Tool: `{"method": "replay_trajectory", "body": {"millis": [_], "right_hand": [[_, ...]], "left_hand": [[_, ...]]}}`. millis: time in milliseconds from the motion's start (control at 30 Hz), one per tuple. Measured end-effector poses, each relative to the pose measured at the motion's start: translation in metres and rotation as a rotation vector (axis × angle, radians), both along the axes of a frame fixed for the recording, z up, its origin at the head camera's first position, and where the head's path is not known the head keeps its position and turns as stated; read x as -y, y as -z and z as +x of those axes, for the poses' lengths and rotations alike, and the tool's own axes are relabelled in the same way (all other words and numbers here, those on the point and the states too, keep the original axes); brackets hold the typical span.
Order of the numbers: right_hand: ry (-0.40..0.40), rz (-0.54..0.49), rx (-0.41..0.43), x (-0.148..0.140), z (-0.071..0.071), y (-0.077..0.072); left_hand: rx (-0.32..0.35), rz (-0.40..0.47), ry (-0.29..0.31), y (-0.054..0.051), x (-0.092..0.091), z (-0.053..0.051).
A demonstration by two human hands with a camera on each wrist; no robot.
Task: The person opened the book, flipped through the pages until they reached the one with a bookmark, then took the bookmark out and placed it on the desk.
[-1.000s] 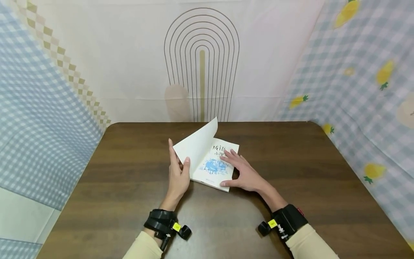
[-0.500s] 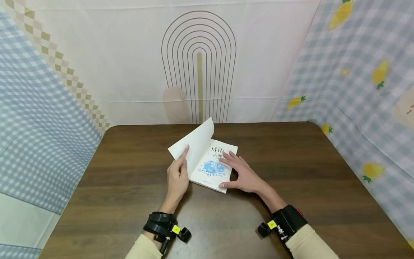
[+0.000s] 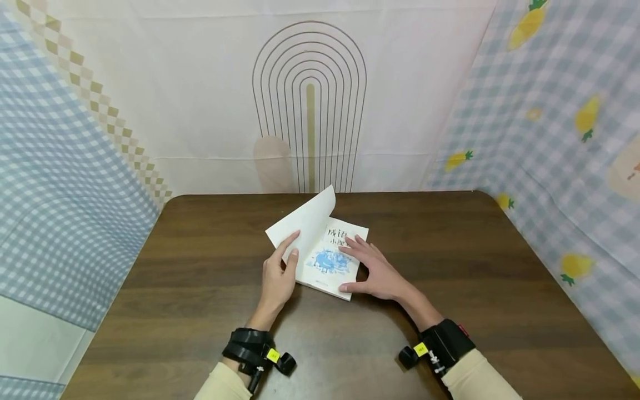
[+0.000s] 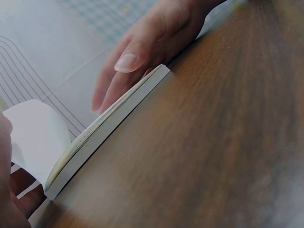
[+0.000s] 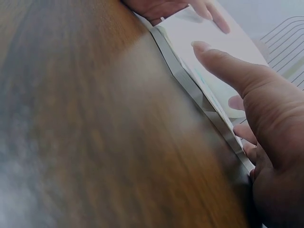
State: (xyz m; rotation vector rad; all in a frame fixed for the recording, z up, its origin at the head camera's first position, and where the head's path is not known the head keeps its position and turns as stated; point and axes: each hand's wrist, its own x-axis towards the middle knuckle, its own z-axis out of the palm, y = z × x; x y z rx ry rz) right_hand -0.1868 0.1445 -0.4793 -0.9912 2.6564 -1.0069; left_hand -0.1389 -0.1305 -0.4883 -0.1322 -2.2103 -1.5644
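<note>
A paperback book (image 3: 328, 262) lies at a slant on the table, with blue artwork and dark Chinese characters on its exposed page. Its white front cover (image 3: 306, 218) stands raised to the left. My left hand (image 3: 276, 280) holds that cover, index finger and thumb on the inner face; in the left wrist view other fingers (image 4: 29, 197) show behind it. My right hand (image 3: 378, 271) rests at the right side of the book, fingers spread over the page. In the right wrist view its thumb (image 5: 228, 66) reaches over the near edge, while some fingertips are partly hidden by the book.
The brown wooden table (image 3: 200, 261) extends on all sides of the book. A white cloth (image 3: 210, 83) with arch lines hangs behind it, with checked cloths (image 3: 520, 133) at the sides. Black straps with small cameras (image 3: 250, 347) circle both wrists.
My left index finger has moved from behind the cover to its inner face. The cover stays raised at a similar angle, and the right hand keeps its place on the book.
</note>
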Motion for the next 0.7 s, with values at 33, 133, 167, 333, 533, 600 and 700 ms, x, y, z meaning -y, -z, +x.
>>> {"method": "replay_trajectory", "body": {"millis": [33,133,167,333,533,600,700], "right_hand": [[0.004,0.001,0.003,0.0002,0.0004,0.0003],[0.013,0.0,0.005,0.0013,0.0006,0.0007],[0.018,0.0,0.001,0.0019,0.0002,0.0006],[0.026,0.006,-0.016,0.0034,-0.0006,0.0018],[0.026,0.018,-0.016,0.0025,0.0012,0.0021],[0.021,0.024,-0.016,0.0026,0.0015,0.0013],[0.022,0.026,-0.021,0.0019,0.0013,0.0001]], "left_hand": [[0.002,-0.003,0.002,0.0004,0.0,0.0001],[0.001,-0.001,0.006,0.0005,0.0001,-0.0002],[0.005,-0.003,0.004,0.0002,0.0004,-0.0003],[0.005,0.001,-0.007,-0.0017,0.0002,-0.0002],[0.029,0.007,-0.003,-0.0031,-0.0007,0.0004],[0.036,0.011,-0.008,-0.003,-0.0007,0.0003],[0.047,0.017,-0.012,-0.0031,-0.0015,-0.0006]]}}
